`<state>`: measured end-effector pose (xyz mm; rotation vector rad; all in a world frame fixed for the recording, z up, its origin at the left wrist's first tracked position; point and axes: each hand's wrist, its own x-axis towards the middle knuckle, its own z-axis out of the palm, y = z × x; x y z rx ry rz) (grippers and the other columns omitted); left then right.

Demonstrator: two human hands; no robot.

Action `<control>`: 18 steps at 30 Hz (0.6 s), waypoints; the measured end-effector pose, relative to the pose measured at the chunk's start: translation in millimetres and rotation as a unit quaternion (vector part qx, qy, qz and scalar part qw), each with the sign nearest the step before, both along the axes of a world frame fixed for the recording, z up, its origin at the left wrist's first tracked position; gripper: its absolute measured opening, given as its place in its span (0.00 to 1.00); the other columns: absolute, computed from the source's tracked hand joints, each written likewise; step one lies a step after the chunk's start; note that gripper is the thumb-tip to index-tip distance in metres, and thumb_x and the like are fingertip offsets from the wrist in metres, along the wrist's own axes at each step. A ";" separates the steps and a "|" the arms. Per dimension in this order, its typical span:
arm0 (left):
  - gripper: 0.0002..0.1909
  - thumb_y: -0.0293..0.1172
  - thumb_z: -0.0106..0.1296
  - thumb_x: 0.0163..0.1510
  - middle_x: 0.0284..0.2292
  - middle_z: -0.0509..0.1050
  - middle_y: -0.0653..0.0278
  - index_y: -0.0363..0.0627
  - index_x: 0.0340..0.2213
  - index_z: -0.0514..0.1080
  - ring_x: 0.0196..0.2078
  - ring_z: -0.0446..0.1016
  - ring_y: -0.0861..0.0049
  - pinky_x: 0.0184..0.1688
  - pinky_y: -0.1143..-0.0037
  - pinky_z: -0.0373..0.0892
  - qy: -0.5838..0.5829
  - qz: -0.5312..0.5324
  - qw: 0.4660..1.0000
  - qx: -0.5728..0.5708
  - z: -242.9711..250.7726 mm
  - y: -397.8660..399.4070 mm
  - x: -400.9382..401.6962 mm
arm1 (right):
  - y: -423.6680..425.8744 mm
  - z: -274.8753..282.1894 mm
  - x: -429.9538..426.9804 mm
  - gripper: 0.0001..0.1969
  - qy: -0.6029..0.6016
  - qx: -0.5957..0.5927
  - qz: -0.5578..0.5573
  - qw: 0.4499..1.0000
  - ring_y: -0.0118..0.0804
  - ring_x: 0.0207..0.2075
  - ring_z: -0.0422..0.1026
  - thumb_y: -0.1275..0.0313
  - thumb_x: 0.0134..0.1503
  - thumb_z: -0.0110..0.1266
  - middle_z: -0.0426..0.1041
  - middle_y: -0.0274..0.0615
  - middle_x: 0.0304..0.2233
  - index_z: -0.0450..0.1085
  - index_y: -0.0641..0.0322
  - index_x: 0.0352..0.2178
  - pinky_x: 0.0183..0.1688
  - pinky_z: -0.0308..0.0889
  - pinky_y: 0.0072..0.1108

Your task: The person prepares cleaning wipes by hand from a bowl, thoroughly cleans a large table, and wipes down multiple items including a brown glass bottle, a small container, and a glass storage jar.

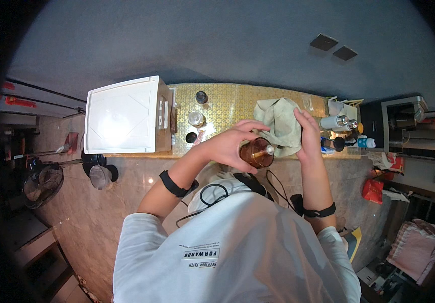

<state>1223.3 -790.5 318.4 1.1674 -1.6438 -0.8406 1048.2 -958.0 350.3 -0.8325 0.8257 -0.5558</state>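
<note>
In my left hand [240,146] is an amber bottle [257,153] with a pale tip, tilted near the table's front edge. My right hand [307,134] holds the right side of a pale green cloth item [278,123], possibly a cap, with the thumb or fingers along its rim. The cloth item lies beyond the bottle, over the table. Left of my left hand, on the table, stand a small dark jar [201,97] and a clear glass jar [196,119]. A round black lid [191,137] lies nearer me.
A large white plastic box [120,117] stands at the table's left end. Metal flasks [333,121], a white-capped blue bottle [366,142] and other small items crowd the right end of the patterned table [225,98]. A fan [43,185] stands at the far left.
</note>
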 end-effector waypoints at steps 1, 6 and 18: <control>0.33 0.41 0.72 0.30 0.56 0.65 0.58 0.43 0.42 0.76 0.61 0.58 0.60 0.63 0.65 0.55 -0.003 0.000 1.000 0.000 -0.4 -3.9 -2.0 | -3.4 -2.1 0.5 0.09 -0.009 0.004 0.006 1.000 0.30 0.36 0.76 0.70 0.62 0.52 0.77 0.42 0.36 0.71 0.67 0.38 0.41 0.72 0.22; 0.35 0.42 0.73 0.30 0.48 0.67 0.58 0.41 0.42 0.75 0.54 0.63 0.62 0.58 0.68 0.58 -0.001 -0.022 0.999 0.049 -2.3 -12.6 -3.3 | -16.6 -12.2 -5.8 0.09 0.028 -0.043 0.022 0.998 0.29 0.36 0.76 0.68 0.62 0.53 0.77 0.39 0.36 0.71 0.65 0.37 0.40 0.70 0.20; 0.55 0.41 0.74 0.31 0.48 0.69 0.60 0.33 0.57 0.57 0.48 0.71 0.74 0.53 0.75 0.66 0.398 -0.032 0.908 0.127 28.4 -14.5 22.8 | -45.0 -86.1 -21.1 0.15 0.276 -0.378 0.092 0.879 0.28 0.34 0.72 0.62 0.62 0.54 0.75 0.35 0.31 0.72 0.66 0.38 0.41 0.65 0.22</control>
